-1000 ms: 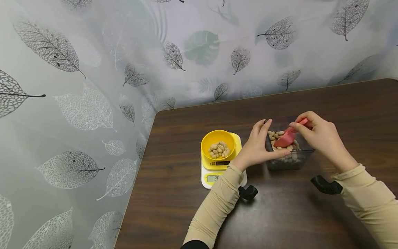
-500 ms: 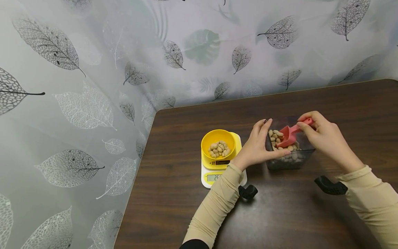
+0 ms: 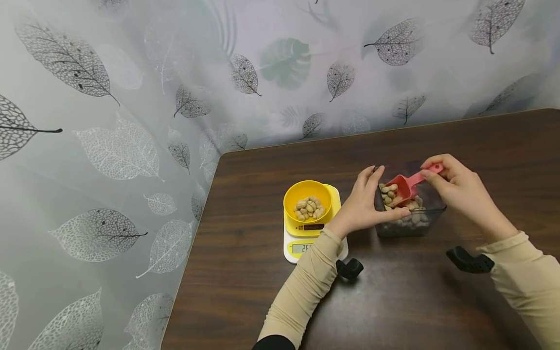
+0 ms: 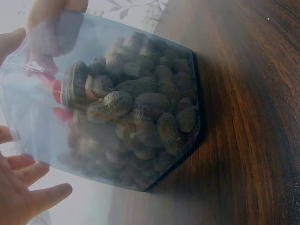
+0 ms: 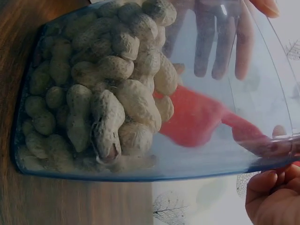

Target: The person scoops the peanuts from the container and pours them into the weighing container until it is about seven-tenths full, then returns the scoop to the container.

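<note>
A clear, dark-tinted plastic box [image 3: 402,229] of unshelled peanuts [image 4: 150,103] stands on the table. My left hand [image 3: 360,206] holds it at the left side, thumb along the near rim and fingers at the far left corner. My right hand [image 3: 459,189] pinches the handle of a pink scoop [image 3: 408,187] between thumb and fingers. The scoop is inside the box, tilted, with its bowl at the peanuts. Through the wall, the right wrist view shows the scoop's bowl [image 5: 192,117] against the heap.
Left of the box, a yellow and white kitchen scale [image 3: 294,238] carries a yellow bowl [image 3: 288,204] with some peanuts [image 3: 309,208]. My left sleeve covers part of its display. The brown table [image 3: 245,218] meets leaf-patterned sheeting [image 3: 284,107] at the back and left.
My right hand has drawn slightly right, and the scoop has turned from face down to more upright, its mouth showing toward the left. The left hand keeps its place on the box.
</note>
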A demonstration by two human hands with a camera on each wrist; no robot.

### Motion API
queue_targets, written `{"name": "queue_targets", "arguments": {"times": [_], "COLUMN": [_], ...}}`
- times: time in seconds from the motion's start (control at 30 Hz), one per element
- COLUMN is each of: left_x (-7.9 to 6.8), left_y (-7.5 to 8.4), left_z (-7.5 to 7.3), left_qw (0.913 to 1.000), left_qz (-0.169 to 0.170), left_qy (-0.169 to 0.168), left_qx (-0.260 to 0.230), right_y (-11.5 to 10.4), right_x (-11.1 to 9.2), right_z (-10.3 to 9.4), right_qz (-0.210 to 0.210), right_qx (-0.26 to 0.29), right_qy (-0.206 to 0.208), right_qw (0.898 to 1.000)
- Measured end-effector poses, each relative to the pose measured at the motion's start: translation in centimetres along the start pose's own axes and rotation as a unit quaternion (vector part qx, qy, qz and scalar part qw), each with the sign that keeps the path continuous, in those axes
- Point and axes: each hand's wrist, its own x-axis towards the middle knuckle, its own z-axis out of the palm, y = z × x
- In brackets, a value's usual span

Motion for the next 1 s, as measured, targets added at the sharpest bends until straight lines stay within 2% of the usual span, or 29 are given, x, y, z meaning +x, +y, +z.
{"name": "queue_targets", "arguments": {"times": [0.17, 0.33, 0.47, 0.63, 0.73, 0.83, 1.0], "left_x": [-0.1, 0.0, 0.0, 0.0, 0.1, 0.1, 0.1], "left_y": [-0.1, -0.1, 0.0, -0.1, -0.1, -0.1, -0.1], "left_z": [0.1, 0.1, 0.1, 0.1, 0.1, 0.1, 0.1], "left_qw": [1.0000, 1.0000, 1.0000, 1.0000, 1.0000, 1.0000, 1.0000], "left_qz": [-0.002, -0.002, 0.000, 0.000, 0.003, 0.005, 0.004], "left_qy": [-0.004, -0.002, -0.001, 0.004, 0.006, 0.004, 0.002], "left_qx": [-0.001, 0.003, 0.004, 0.006, 0.005, 0.004, 0.004], "right_y": [0.3, 0.5, 0.6, 1.0, 1.2, 1.1, 1.0], "right_x": [0.2, 0.2, 0.0, -0.4, -0.5, -0.5, -0.1], "right_z": [0.0, 0.1, 0.2, 0.3, 0.3, 0.2, 0.3], "right_qz": [0.036, 0.042, 0.025, -0.017, -0.025, -0.012, 0.031], "right_qx": [0.003, 0.013, 0.026, 0.028, 0.034, 0.047, 0.061], "right_qy": [0.017, 0.029, 0.027, 0.014, 0.011, 0.015, 0.027], "right_qw": [0.999, 0.999, 0.999, 0.999, 0.999, 0.999, 0.997]}}
